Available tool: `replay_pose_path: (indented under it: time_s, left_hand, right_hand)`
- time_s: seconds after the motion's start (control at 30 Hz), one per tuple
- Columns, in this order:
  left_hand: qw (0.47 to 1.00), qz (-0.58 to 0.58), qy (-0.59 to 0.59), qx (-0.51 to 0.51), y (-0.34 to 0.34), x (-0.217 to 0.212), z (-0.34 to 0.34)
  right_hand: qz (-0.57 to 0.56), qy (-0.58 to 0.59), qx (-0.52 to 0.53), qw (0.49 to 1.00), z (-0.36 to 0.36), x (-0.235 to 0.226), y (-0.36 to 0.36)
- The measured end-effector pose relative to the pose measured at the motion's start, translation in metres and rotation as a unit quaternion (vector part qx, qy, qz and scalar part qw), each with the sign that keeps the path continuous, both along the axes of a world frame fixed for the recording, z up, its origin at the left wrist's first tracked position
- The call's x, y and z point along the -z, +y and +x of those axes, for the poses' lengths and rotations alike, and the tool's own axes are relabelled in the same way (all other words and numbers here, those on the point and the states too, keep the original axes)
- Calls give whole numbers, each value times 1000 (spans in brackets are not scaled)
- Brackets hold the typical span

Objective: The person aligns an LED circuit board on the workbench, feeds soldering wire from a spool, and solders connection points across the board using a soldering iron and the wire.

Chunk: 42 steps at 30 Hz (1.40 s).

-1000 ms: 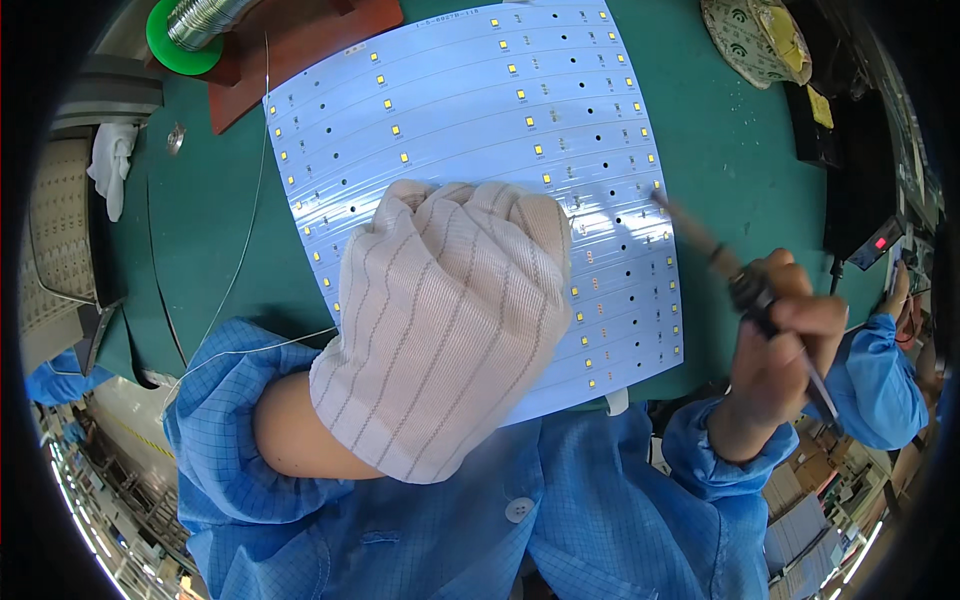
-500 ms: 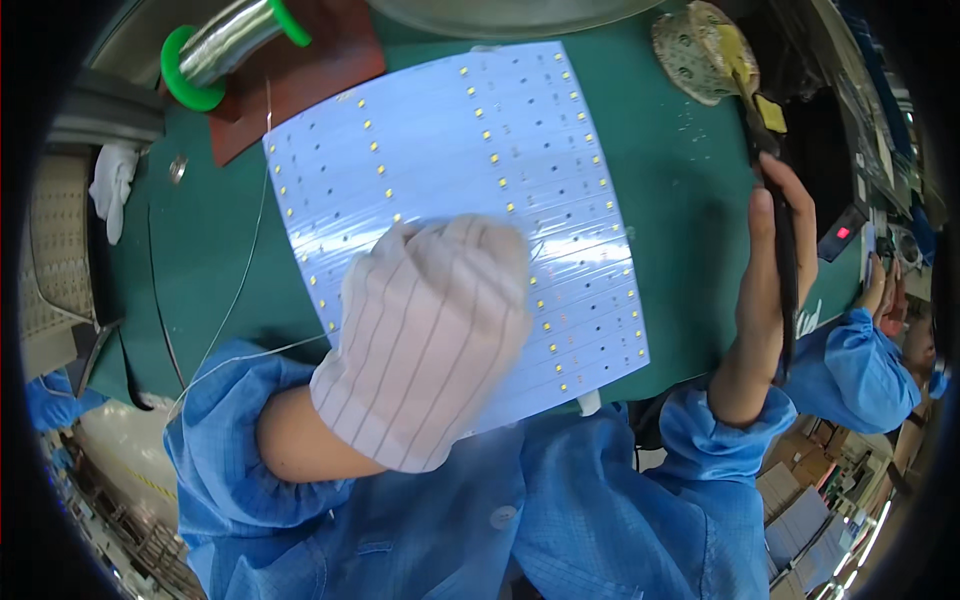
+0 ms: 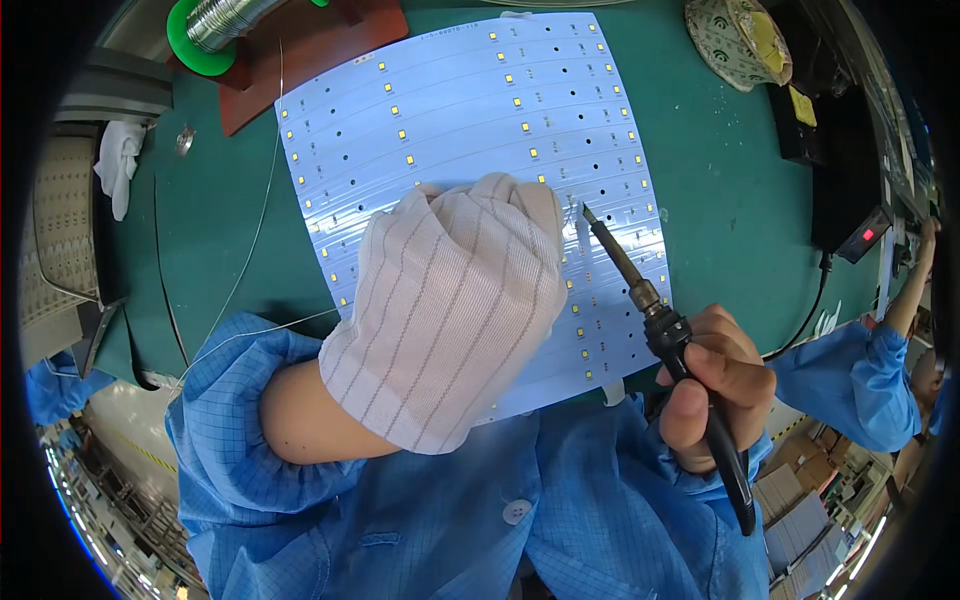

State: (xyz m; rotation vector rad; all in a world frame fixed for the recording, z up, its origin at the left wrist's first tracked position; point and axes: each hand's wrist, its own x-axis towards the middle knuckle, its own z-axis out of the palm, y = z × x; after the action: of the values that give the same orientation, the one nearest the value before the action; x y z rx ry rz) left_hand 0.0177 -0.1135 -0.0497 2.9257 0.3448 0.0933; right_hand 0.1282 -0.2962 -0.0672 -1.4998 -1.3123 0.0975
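A white LED circuit board (image 3: 460,120) with rows of small yellow LEDs lies on the green work mat. My left hand (image 3: 455,300), in a white glove with grey stripes, is closed over its middle. Thin solder wire (image 3: 262,195) runs from a spool (image 3: 225,22) with green flanges, loops by my left sleeve and passes under the glove; a short end seems to show beside the fingertips, which are mostly hidden. Bare and wrapped round a black handle, my right hand (image 3: 722,385) grips a soldering iron (image 3: 640,290). Its tip points at the board just right of the glove.
The spool sits on a red-brown stand (image 3: 330,60). At the far right are a patterned round holder (image 3: 722,45), a yellow sponge (image 3: 803,105) and a black box (image 3: 850,200) with a lit red switch. A white cloth (image 3: 120,165) lies left. Another person's blue sleeve (image 3: 850,375) shows at right.
My right hand has brought the soldering iron from the holder and sponge at the right to over the board. The left hand stays on the board; the whole view has shifted slightly.
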Motion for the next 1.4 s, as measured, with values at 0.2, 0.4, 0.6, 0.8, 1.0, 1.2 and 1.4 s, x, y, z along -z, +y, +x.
replay_pose_path:
  time_s: [0.2,0.4,0.6,0.8,1.0,1.2,1.4]
  left_hand:
    - [1000,17,-7,4,0,0,-1]
    - [1000,-3,-30,-5,-1,1,1]
    - [1000,26,2,-7,1,1,-1]
    - [1000,12,-12,7,2,4,2]
    - [996,-79,-37,-24,-5,-2,10]
    - [989,-65,-100,-81,-3,2,0]
    - [991,-57,-118,-28,6,4,20]
  right_hand:
    - [-90,-47,-20,995,-3,-9,0]
    - [-21,-21,-8,1000,-8,-1,5]
    - [4,-45,-5,999,-8,3,8]
    - [-150,-57,89,983,5,-13,-11]
    - [-211,-100,-6,972,23,-6,-41]
    - [-133,-87,-34,987,13,8,-30]
    - [-146,-140,32,979,12,9,-35]
